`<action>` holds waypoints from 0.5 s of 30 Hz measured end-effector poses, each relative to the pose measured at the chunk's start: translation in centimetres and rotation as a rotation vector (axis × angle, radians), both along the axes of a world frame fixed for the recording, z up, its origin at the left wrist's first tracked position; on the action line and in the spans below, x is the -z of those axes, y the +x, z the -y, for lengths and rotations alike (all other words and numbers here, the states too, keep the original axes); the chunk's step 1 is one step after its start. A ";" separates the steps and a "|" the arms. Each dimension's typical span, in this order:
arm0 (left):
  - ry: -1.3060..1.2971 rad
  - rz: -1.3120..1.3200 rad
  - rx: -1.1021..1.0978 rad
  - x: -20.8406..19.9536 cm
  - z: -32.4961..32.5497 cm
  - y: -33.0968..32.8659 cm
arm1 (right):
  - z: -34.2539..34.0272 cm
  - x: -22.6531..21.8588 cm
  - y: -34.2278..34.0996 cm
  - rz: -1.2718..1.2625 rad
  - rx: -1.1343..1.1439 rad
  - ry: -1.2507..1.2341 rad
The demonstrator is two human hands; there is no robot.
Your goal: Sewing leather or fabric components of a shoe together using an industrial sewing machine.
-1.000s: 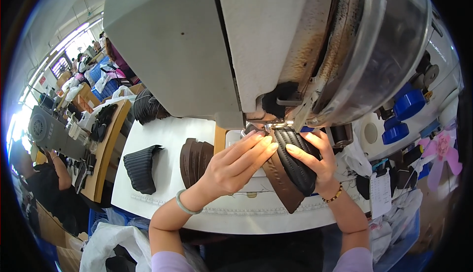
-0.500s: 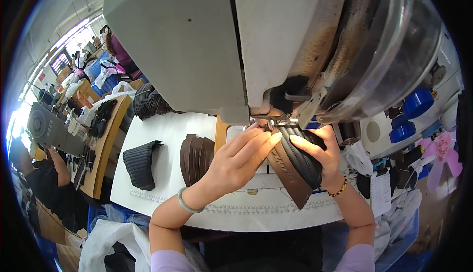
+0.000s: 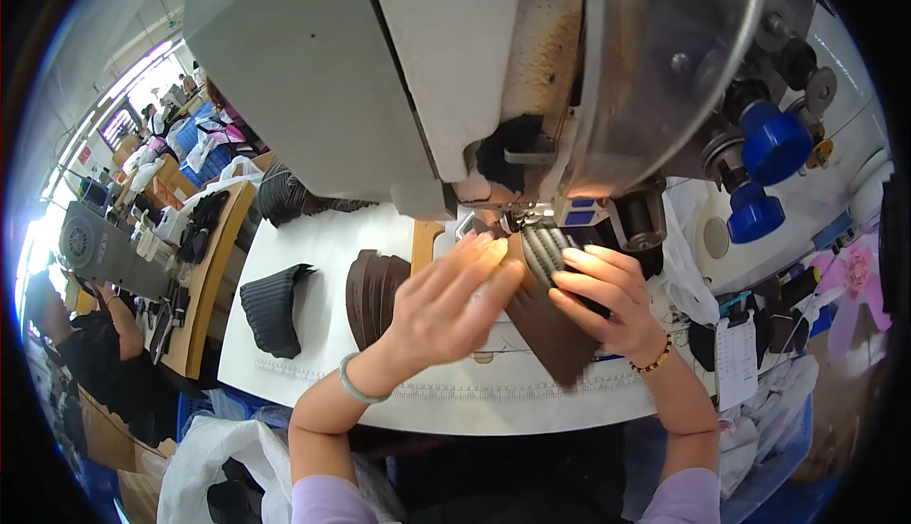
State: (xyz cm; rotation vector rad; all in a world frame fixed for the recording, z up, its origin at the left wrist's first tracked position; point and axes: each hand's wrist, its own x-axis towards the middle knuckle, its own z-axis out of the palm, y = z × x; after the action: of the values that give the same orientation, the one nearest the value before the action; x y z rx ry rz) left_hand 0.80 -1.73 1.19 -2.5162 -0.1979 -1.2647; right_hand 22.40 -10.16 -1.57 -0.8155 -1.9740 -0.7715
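Under the sewing machine (image 3: 313,78), a brown leather-like piece (image 3: 550,339) lies with its pointed end toward me, slightly blurred. Beside it, a black ribbed padded piece (image 3: 543,253) runs up to the lit presser foot (image 3: 524,213). My left hand (image 3: 451,301) is closed at the brown piece's left edge, thumb and fingertips together close to the foot. From the right, my right hand (image 3: 612,301) curls its fingers over the black ribbed piece and grips it. The fingers hide part of both pieces, and the needle point cannot be made out.
Left on the white table (image 3: 323,306) lie a black ribbed piece (image 3: 272,313) and a stack of brown pieces (image 3: 374,296); more black pieces (image 3: 285,192) are behind. Blue knobs (image 3: 776,140) stick out at right. A person (image 3: 100,353) sits at another machine at far left.
My view has shifted, so the machine head sits further left. The brown piece has turned a little and its tip is nearer the foot. Both hands keep their hold, with the right fingers more curled.
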 end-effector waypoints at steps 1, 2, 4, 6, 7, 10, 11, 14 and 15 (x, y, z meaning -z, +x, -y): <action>-0.165 0.091 0.030 0.5 -0.4 -0.1 | -0.1 0.3 -0.3 -0.026 -0.024 -0.003; -0.329 0.184 0.060 0.8 -0.6 -0.2 | -0.2 0.6 -0.5 -0.052 -0.048 -0.005; -0.287 0.244 0.048 1.2 -0.7 0.1 | -0.2 0.7 -0.7 -0.081 -0.079 -0.012; -0.142 0.260 0.143 1.0 -1.2 0.5 | -0.1 0.5 -1.1 -0.110 -0.103 -0.019; -0.095 0.197 0.130 0.5 -0.8 0.4 | 0.2 0.1 -1.2 -0.152 -0.128 -0.064; 0.036 0.047 0.109 -0.1 -0.1 0.2 | 0.1 0.4 -1.1 -0.169 -0.132 -0.076; 0.032 0.014 0.101 -0.4 0.3 0.2 | 0.1 0.4 -1.0 -0.147 -0.124 -0.044; 0.063 -0.023 0.105 -0.6 0.5 0.0 | 0.0 0.3 -1.0 -0.121 -0.111 -0.001; 0.086 -0.020 0.107 -0.5 0.5 -0.1 | 0.1 0.3 -1.1 -0.122 -0.111 0.001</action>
State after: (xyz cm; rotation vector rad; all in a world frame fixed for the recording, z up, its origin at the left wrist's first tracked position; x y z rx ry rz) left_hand 0.67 -2.18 1.64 -2.4943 -0.0036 -1.2592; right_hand 21.29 -10.22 -1.89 -0.7286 -1.8924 -0.6428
